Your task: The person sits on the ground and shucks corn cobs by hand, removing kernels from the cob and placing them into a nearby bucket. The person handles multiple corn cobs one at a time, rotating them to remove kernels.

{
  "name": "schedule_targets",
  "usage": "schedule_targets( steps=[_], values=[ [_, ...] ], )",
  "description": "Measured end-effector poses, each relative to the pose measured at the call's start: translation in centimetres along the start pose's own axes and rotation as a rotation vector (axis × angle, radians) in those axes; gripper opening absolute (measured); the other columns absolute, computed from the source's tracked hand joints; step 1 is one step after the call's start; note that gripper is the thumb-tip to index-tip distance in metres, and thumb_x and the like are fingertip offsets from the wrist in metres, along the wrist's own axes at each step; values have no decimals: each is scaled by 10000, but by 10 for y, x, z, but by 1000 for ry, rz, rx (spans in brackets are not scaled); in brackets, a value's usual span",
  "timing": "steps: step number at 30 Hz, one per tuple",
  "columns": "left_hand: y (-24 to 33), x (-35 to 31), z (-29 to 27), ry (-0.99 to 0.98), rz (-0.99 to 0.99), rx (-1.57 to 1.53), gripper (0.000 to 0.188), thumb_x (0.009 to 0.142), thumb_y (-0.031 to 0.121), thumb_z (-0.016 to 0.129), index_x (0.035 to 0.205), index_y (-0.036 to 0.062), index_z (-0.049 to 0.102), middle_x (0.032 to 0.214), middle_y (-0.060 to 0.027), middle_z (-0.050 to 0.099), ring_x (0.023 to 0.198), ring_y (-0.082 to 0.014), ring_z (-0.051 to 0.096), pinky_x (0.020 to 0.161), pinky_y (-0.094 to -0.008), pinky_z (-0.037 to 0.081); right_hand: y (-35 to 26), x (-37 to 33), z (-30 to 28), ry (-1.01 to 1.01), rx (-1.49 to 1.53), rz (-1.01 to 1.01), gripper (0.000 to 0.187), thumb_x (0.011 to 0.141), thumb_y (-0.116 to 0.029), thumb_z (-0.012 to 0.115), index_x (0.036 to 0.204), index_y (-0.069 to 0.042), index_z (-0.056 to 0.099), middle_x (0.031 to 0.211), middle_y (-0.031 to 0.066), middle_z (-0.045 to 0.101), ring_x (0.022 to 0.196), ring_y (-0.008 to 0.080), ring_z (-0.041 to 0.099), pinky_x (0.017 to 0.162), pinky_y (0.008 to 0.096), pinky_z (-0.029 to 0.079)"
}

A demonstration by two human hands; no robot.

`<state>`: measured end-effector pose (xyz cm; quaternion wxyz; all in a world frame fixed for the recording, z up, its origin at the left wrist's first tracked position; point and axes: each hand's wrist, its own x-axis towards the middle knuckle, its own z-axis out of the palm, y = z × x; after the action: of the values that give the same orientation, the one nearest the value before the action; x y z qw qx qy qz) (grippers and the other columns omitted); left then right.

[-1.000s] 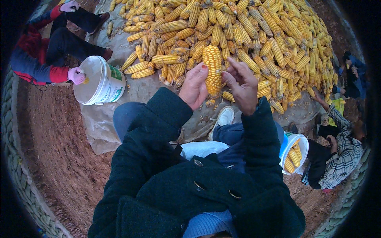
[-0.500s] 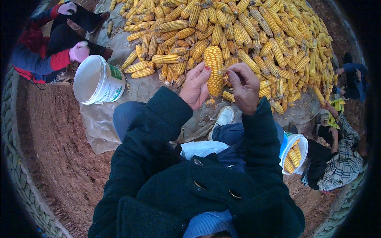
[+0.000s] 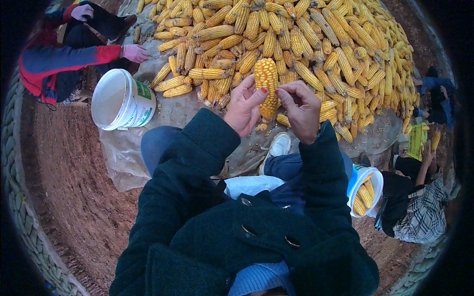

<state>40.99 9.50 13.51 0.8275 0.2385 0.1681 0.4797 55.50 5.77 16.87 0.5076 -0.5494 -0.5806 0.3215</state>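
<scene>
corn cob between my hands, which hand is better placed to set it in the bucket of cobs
Probably the right hand: it is at the corn cob and nearer the bucket, on its own side. The left hand grips the cob but must reach across.

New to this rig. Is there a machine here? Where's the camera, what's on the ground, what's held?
No machine: a person is working bare-handed. The view is from the left of two wide fisheye cameras worn on the head, looking down, so straight edges bend and the wearer's own dark coat fills the bottom. Picture left is the wearer's left.

The left hand holds an ear of yellow corn upright in the picture; the right hand has its fingertips at the ear's right edge.

Beyond is a big corn pile on a greyish sheet. A white bucket stands to the left; a second bucket, with ears inside, is at right. Other people sit around the pile.
</scene>
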Motion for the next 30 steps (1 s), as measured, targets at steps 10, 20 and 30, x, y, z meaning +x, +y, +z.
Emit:
schedule_targets(
  steps=[10,20,30],
  values=[
    [0,-1,3,-8,42,37,507,844,84,676,1280,-23,441,1240,-94,538,1158,-174,504,1012,-315,372,-1,-1,2,-20,-38,5,85,893,-57,588,837,-8,548,703,30,524,598,76,494,529,242,396],
    [5,2,-4,8,19,-26,404,956,210,522,1298,23,417,1201,-113,555,1126,-234,547,971,-395,448,-7,-2,-2,-49,267,103,62,948,-67,514,962,-15,545,833,20,576,708,62,538,613,208,441],
    [7,6,-8,7,52,-16,454,968,327,472,1284,5,423,1226,-146,549,1146,-256,535,1008,-424,413,-9,-2,-13,-90,308,18,110,847,16,637,893,-27,546,865,37,584,739,76,568,633,218,466]
  ],
)
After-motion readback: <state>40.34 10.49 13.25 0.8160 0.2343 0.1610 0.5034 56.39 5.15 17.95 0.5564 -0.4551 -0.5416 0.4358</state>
